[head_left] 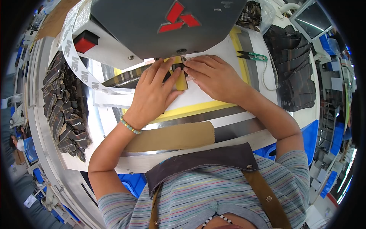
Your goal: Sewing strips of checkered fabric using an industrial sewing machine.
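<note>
My left hand (pixel 150 91) lies over a plaid fabric piece with a zipper (pixel 127 78), its fingers stretched out and the thumb apart. Its forefinger and thumb touch a narrow yellow strip (pixel 181 81) standing out from under the machine head. Across from it, the bunched fingertips of my right hand (pixel 217 76) pinch the edge of a small dark plaid fabric piece (pixel 177 66) beside the yellow strip. A dark grey sewing machine head (pixel 152 28) overhangs both hands and hides its needle area.
White printed tape (pixel 70 57) hangs at the left, beside a red switch (pixel 84 42). Stacked plaid pieces lie left (pixel 65 114) and right (pixel 291 68). Green-handled thread snips (pixel 252 56) rest on the right. A brown strip (pixel 171 136) lies near the table's front edge.
</note>
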A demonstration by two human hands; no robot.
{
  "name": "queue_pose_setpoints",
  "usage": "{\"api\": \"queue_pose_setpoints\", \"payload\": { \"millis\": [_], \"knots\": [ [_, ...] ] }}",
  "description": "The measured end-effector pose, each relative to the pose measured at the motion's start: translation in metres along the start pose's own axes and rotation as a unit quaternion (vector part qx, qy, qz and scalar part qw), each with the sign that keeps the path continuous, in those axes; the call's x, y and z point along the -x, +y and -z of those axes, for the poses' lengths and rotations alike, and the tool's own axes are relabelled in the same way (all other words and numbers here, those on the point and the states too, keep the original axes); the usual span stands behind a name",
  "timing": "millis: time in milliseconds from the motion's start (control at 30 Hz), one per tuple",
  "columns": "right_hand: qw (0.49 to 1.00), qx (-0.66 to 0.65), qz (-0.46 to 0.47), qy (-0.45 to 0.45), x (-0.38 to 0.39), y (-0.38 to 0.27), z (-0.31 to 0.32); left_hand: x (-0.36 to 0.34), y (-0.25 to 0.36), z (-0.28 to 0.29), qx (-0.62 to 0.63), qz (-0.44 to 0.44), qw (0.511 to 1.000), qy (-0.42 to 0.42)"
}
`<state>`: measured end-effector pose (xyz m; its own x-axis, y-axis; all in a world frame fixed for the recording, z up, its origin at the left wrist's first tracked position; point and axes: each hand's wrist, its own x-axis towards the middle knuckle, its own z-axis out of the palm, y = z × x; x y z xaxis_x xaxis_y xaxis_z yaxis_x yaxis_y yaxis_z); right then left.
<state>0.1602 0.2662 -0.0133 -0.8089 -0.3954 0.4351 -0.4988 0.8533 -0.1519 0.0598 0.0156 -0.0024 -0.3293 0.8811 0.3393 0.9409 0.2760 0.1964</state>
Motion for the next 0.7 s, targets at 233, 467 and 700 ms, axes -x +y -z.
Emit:
{"api": "queue_pose_setpoints", "payload": {
  "millis": [233, 467, 700],
  "knots": [
    [1.000, 0.002, 0.001, 0.009, 0.000, 0.001, 0.001, 0.003, 0.001, -0.004, -0.009, -0.009, 1.000, 0.008],
    [1.000, 0.003, 0.007, 0.019, 0.001, 0.002, -0.001, 0.001, 0.000, -0.002, -0.007, -0.012, 1.000, -0.008],
    [0.996, -0.078, -0.051, 0.009, 0.004, 0.013, -0.003, -0.006, -0.005, 0.006, -0.071, -0.073, 0.994, -0.040]
  ]
}}
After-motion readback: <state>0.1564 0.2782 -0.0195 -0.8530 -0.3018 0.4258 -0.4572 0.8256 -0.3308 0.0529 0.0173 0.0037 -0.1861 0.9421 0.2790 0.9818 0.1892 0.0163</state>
